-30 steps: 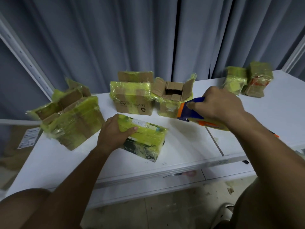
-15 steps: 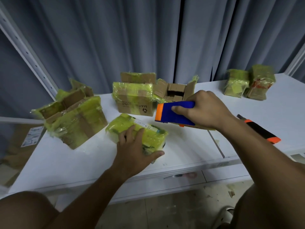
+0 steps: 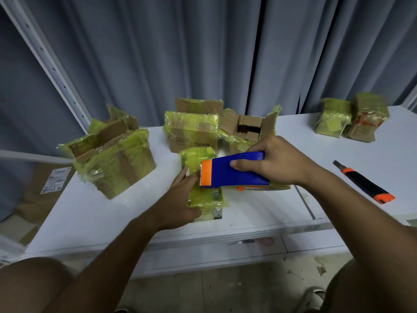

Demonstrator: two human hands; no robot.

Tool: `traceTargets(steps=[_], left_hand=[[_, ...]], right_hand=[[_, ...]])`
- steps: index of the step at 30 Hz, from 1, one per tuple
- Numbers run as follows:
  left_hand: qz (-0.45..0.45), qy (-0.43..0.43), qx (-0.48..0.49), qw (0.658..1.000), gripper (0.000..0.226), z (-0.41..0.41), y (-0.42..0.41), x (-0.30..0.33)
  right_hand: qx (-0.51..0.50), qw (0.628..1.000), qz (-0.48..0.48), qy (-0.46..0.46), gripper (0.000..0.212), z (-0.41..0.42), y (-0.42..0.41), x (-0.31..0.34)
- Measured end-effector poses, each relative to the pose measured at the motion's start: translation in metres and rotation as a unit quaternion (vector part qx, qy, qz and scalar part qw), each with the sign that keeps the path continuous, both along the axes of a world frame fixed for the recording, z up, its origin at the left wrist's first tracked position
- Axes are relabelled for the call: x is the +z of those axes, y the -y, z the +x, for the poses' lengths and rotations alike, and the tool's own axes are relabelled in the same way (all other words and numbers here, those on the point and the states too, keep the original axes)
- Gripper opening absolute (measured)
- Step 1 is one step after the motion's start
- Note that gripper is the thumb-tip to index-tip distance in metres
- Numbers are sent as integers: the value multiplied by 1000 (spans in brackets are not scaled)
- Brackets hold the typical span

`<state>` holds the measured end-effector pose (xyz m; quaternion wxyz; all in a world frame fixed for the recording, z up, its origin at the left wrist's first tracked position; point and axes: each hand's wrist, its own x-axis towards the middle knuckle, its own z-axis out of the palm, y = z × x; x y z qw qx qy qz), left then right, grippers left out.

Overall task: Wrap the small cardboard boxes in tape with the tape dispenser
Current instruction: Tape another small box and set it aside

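Observation:
A small box (image 3: 204,195) wrapped in yellow-green tape lies on the white table (image 3: 94,213), its long side pointing away from me. My left hand (image 3: 180,199) grips its left side, thumb at the near end. My right hand (image 3: 277,161) holds the blue tape dispenser (image 3: 237,171) by its body. The dispenser's orange front edge (image 3: 206,172) sits over the middle of the box, touching or just above its top. The tape roll under the dispenser is mostly hidden.
Taped cardboard boxes stand behind: a large one (image 3: 115,154) at the left, one (image 3: 191,132) in the middle, an open one (image 3: 248,129) beside it, two small ones (image 3: 352,119) far right. A black and orange utility knife (image 3: 365,182) lies at the right.
My left hand turned the small box so it points away from me. My right hand brought the dispenser leftward and down over the box.

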<state>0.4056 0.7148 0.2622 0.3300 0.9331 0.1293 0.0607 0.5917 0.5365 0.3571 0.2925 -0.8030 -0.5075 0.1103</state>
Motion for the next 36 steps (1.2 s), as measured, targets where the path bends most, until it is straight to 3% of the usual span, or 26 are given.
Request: traceTargets(steps=[7,12,14,17,30,36], left_hand=[[-141,107,93,980,28,-3,-4,10],[-268,121,107,950,27,-8,8,18],[-261,123,117,950,21,-9,9,20],[-240,99,137,956,30,-9,9,19],[-224,58,177,957,35,-10,16,20],[-218,62,131,965,28,-14,14,18]], right_hand=[[32,996,6,-79,41,-6,3,1],[37,993,10,-112,36,-6,6,3],[43,991,13,-125,39,-6,9,3],[59,990,12,-130,48,-5,11,4],[91,986,1,-143,47,-3,14,0],[99,985,0,-140,45,-4,13,0]])
